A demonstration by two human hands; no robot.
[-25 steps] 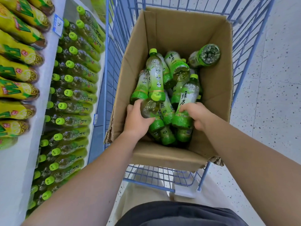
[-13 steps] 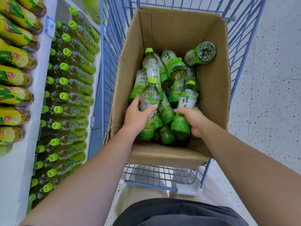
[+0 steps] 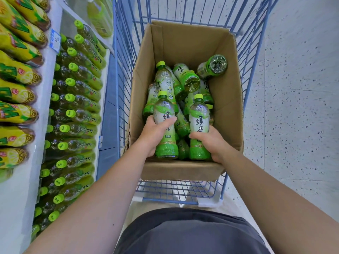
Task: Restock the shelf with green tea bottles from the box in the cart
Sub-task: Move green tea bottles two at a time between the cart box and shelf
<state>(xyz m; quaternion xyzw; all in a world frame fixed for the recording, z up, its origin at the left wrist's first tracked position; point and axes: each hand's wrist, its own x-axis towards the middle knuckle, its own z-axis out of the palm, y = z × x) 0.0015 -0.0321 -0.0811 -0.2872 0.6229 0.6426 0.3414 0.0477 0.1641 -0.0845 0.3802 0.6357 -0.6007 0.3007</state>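
The left hand (image 3: 153,133) is wrapped round the middle of a clear plastic green tea bottle (image 3: 163,110), thumb across the label, and the right hand (image 3: 213,142) is curled round the lower body of a second bottle (image 3: 199,116); both bottles stand nearly upright at the near end of the cardboard box (image 3: 183,44), caps pointing away, their ribbed green bases down among the rest. Each has a rounded shoulder, a bright lime screw cap and a glossy wrap fading from white to green with large printed characters. The right fingers are hidden behind the bottle, so only the thumb and the back of the hand show. Behind them a loose heap of bottles (image 3: 166,83) lies crisscrossed, several mostly buried and hard to count; one bottle (image 3: 213,66) leans on the right wall with its dimpled base facing the camera. The box is plain brown corrugated card with creased flaps and a frayed near left corner, and it sits in a blue wire cart (image 3: 170,200) whose far rails are cut off by the frame. On the left, a white shelf (image 3: 44,99) carries rows of green tea bottles (image 3: 80,99) lying caps outward, with yellow-labelled bottles (image 3: 16,74) on the level above, partly cropped. A small blue price tag (image 3: 55,41) is too blurred to read. The floor (image 3: 293,107) on the right is pale speckled stone
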